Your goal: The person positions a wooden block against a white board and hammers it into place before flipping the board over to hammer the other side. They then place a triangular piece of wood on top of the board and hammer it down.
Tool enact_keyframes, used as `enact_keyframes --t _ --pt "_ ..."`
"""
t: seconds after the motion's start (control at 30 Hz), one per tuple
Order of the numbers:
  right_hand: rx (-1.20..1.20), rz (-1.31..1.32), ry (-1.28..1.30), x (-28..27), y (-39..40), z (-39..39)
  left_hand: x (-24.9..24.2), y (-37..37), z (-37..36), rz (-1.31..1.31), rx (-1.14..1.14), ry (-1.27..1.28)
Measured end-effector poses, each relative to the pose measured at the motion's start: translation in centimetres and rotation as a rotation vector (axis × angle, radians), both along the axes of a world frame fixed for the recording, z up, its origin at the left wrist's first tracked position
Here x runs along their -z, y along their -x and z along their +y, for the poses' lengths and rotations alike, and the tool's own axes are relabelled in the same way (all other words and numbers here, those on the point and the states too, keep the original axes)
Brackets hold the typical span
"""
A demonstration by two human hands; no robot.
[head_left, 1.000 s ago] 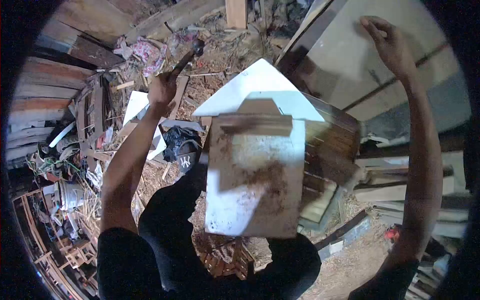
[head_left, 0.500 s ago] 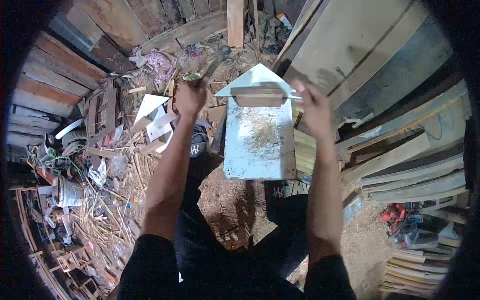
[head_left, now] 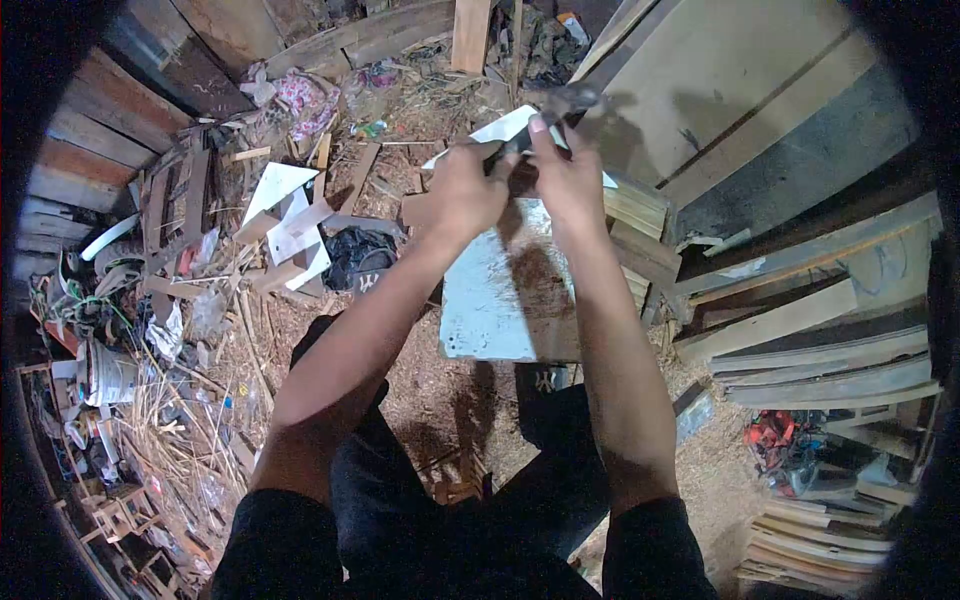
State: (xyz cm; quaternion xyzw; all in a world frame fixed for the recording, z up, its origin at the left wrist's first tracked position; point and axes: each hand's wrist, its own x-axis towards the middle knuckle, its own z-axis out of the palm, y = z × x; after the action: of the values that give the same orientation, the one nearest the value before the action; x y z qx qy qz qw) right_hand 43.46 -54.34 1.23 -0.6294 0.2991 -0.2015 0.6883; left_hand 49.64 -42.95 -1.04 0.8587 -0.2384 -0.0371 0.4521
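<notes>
Both my hands meet above the far end of a scuffed white bench. My left hand is closed around the handle of a hammer, whose blurred head points up and right. My right hand is at the same handle, thumb raised and fingers curled in; its exact grip is partly hidden. Beneath the hands lies a white triangular board, its middle covered by them. The hands' shadow falls across the bench top.
White offcuts and a black cap lie on the shavings to the left. Large panels lean at the right, above stacked planks. Thin wood strips litter the lower left. My knees flank the bench's near end.
My left hand has brought the hammer rightward to my right hand. My right hand has left the white board's right corner and moved inward. The view has shifted slightly.
</notes>
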Motion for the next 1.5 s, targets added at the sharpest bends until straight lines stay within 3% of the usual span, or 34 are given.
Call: enact_keyframes --t 0.07,0.1,0.17,0.2,0.23,0.3,0.37,0.47,0.5,0.57,0.7,0.83,0.97,1.27,1.5 --pt "0.007 -0.068 -0.029 2.1 -0.6 -0.7 -0.3 0.6 -0.5 -0.036 0.107 -0.083" --pt "0.031 0.022 0.152 2.9 -0.7 -1.7 -0.2 0.4 -0.6 -0.023 0.109 -0.091" --pt "0.121 -0.121 0.121 3.7 -0.1 -3.1 0.0 -0.2 -1.1 -0.016 0.315 0.112" --pt "0.038 -0.129 -0.058 1.3 1.2 -3.2 0.0 -0.8 -1.1 0.036 0.367 0.16" --pt "0.036 -0.127 -0.056 0.0 1.8 -3.6 0.1 -1.9 -1.2 0.039 0.365 0.162" --pt "0.217 -0.148 -0.136 -1.5 3.0 -4.6 -0.1 -3.7 -0.7 -0.103 0.292 0.18" --pt "0.149 -0.019 0.043 -1.9 4.8 -6.4 0.4 -4.6 0.3 -0.148 0.309 0.082" --pt "0.096 0.067 0.152 -1.0 6.7 -6.3 3.9 -6.3 0.6 -0.562 0.449 0.032" --pt "0.05 0.118 0.232 -0.6 7.4 -6.5 4.4 -6.3 0.8 -0.555 0.451 0.033" --pt "-0.022 0.118 0.288 1.0 8.3 -7.4 5.2 -6.3 1.3 -0.107 0.571 -0.089" --pt "-0.137 0.076 0.399 2.4 9.4 -7.0 6.3 -6.7 0.9 -0.033 0.595 -0.124" --pt "-0.152 -0.054 0.437 1.6 9.9 -5.7 7.6 -7.4 0.8 -0.085 0.598 -0.087" --pt "-0.215 0.023 0.456 0.7 10.6 -5.3 7.5 -7.6 2.0 0.017 0.616 -0.034" --pt "-0.247 0.015 0.57 1.2 10.5 -5.3 7.3 -7.4 2.2 -0.158 0.511 -0.149" --pt "-0.177 0.03 0.408 1.2 10.4 -5.1 8.2 -7.6 2.2 -0.121 0.526 -0.099"
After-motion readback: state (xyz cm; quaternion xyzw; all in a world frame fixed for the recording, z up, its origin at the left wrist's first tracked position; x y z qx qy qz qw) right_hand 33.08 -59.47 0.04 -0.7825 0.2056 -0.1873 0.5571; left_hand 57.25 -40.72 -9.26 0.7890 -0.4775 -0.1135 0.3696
